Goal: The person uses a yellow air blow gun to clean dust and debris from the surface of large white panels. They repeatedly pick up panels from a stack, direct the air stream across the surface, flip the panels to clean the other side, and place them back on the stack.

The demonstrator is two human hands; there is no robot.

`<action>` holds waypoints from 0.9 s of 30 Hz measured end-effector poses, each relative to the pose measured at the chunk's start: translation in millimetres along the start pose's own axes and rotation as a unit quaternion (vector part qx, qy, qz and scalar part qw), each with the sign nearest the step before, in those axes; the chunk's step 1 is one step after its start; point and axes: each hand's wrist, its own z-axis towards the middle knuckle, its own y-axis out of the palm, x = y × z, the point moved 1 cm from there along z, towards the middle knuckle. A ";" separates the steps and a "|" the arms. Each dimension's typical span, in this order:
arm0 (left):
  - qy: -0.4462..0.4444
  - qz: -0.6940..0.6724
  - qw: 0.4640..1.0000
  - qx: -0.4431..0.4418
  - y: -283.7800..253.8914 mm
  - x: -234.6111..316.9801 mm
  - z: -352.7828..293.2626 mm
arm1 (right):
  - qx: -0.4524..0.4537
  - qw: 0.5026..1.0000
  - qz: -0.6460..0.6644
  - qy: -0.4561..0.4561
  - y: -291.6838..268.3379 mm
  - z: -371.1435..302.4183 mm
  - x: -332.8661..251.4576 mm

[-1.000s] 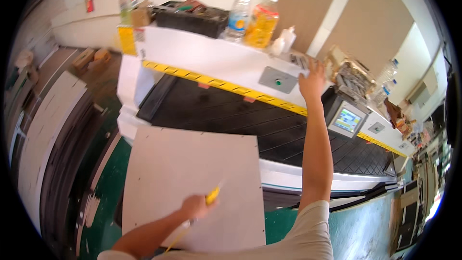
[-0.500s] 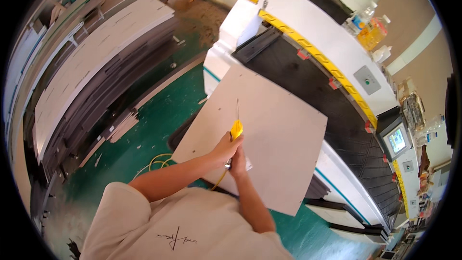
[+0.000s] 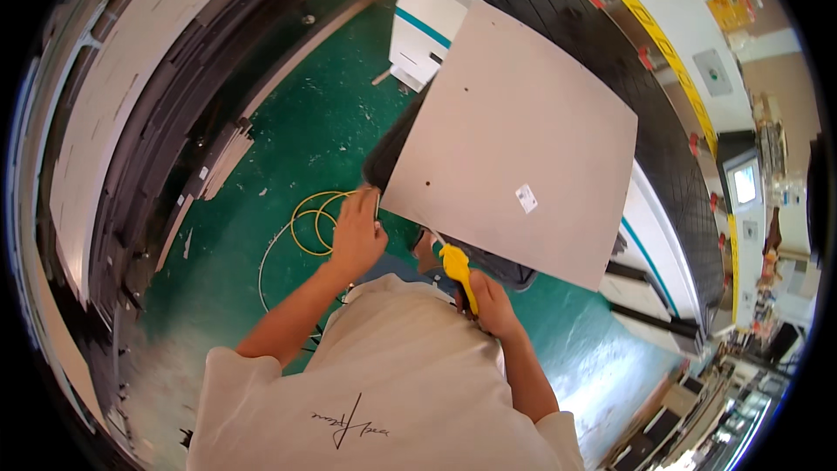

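My right hand [image 3: 493, 307] is closed round the grip of a yellow air blow gun [image 3: 455, 263], close to my body. Its thin metal nozzle points up and left toward the near edge of a flat beige panel [image 3: 532, 122]. The panel has small dark holes and a white label [image 3: 526, 199], and lies tilted on a dark support [image 3: 392, 148]. At the panel's near left corner is my left hand [image 3: 357, 228], its fingers stretched forward and slightly smeared. Whether it touches the panel edge, I cannot tell.
A yellow hose [image 3: 301, 227] lies coiled on the green floor [image 3: 323, 122]. Long stacked boards [image 3: 174, 78] stand to the left. Beyond the panel, at right, runs a white machine with a black bed [image 3: 575, 22], a yellow strip and a small screen [image 3: 744, 185].
My hands were together over the panel and have parted. The right drew the blow gun back toward my body; the left moved to the panel's near left corner. The view has shifted, and the label is uncovered.
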 end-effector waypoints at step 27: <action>-0.114 0.187 0.975 -0.039 69.4 26.5 -44.1 | 0.302 0.889 0.341 -0.045 -136.4 -142.4 182.5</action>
